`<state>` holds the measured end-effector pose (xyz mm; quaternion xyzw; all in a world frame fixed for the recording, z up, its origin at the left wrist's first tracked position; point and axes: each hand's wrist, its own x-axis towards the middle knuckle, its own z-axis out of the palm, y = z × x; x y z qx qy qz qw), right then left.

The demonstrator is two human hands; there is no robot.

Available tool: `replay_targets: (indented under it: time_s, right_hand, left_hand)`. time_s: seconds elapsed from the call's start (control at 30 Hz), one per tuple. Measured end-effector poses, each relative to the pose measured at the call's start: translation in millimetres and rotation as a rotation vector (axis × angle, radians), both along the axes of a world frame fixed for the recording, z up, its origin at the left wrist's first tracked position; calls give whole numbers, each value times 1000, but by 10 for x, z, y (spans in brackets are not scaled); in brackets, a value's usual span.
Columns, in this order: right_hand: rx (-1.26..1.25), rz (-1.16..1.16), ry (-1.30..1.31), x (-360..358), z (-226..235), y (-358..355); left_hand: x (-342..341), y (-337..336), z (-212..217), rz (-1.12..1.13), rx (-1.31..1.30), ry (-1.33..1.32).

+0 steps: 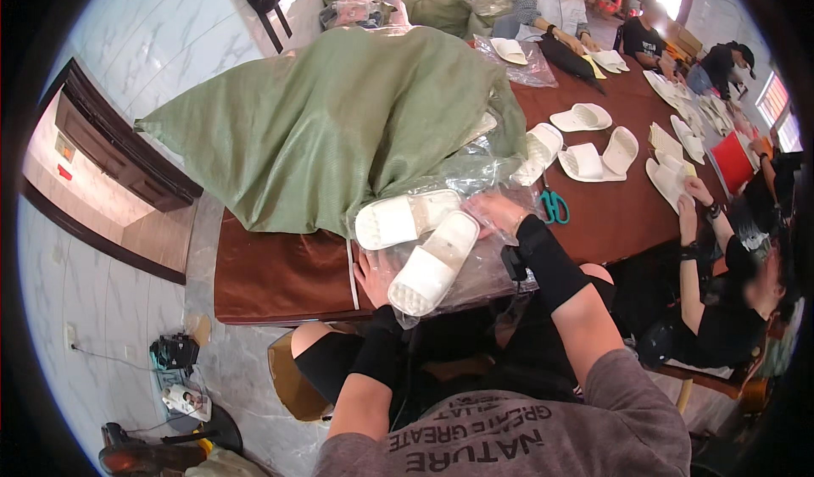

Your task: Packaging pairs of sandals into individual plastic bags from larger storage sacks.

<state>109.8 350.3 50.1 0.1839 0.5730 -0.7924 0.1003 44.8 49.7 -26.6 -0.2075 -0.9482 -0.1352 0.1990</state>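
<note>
Here, at frame centre, the left hand (373,275) props a clear plastic bag (475,265) from beneath while the right hand (500,212) pinches its top, steadying two white slippers (432,261) at the table (280,278) edge beside a green sack (339,121).

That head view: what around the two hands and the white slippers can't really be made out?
- Left hand: mostly hidden under the clear plastic bag.
- Right hand: fingertips lost in crinkled plastic.
- Green sack: contents hidden by its cloth.
- Far slippers: too small to count.
</note>
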Motion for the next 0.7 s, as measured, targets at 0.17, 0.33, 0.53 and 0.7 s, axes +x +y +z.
replay_targets:
  time_s: [0.17,0.33,0.53,0.7]
  right_hand:
    - [-131,-14,133,289,28,-111]
    - [-392,-90,189,318,70,50]
    - [81,169,58,237,463,-126]
    - [316,300,-37,78,266,-13]
  left_hand:
    - [84,24,232,8,-3,-20]
    - [124,59,351,7,67,-76]
    - [72,-15,279,3,42,-75]
    - [34,-18,190,-30,75,-90]
